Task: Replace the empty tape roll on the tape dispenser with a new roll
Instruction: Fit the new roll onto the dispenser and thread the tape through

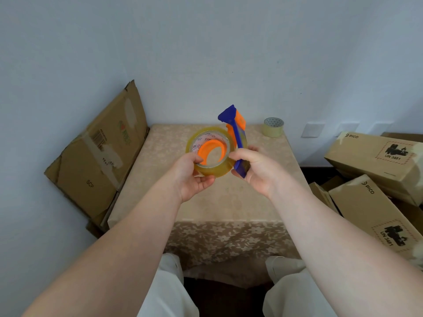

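The left hand [196, 177] fingers grip the new roll [211, 154] on the hub while the right hand [256, 170] clamps the tape dispenser [237, 138]; pushed crooked, it could jam.

I hold the new roll [211, 165], a thick ring of clear yellowish tape with a printed pink-and-white core, up above the middle of the table. It sits around the orange hub of the dispenser [235, 136], its open face turned toward me and to the left. My left hand [194, 177] grips its near left rim, thumb on the core's edge. The dispenser is blue with orange parts; its blue frame runs upright along the right side of the roll, the cutter end pointing up and away. My right hand [256, 170] grips its lower end. The empty roll [273, 127], a thin pale ring, stands on the far right corner of the table.
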{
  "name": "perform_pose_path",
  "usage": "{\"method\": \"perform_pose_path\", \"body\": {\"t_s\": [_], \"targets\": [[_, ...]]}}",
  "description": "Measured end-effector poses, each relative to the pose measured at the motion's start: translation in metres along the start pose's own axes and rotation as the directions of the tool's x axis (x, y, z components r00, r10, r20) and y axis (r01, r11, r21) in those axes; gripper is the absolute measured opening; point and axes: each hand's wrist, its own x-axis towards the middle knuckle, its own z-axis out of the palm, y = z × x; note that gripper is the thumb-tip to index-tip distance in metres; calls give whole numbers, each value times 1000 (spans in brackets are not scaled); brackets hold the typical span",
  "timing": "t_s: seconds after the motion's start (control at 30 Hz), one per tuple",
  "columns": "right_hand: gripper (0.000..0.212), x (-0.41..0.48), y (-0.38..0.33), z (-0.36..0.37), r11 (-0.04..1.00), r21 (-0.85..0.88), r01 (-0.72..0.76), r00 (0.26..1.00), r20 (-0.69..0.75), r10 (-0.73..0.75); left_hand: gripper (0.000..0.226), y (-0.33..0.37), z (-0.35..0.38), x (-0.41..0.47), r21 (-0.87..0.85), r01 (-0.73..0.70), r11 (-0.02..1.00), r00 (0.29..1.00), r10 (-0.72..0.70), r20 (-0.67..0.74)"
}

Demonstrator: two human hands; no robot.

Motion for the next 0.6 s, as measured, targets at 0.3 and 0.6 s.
{"method": "perform_pose_path", "body": {"t_s": [0.3,0.6], "targets": [[43,-8,-6,2,987,153,-37,985,171,11,19,3,-2,-2,7,28,1000,997,-28,75],[49,-14,0,-2,968,245,-48,896,439,-67,18,6,-4,-2,233,4,972,984,-46,174]]}}
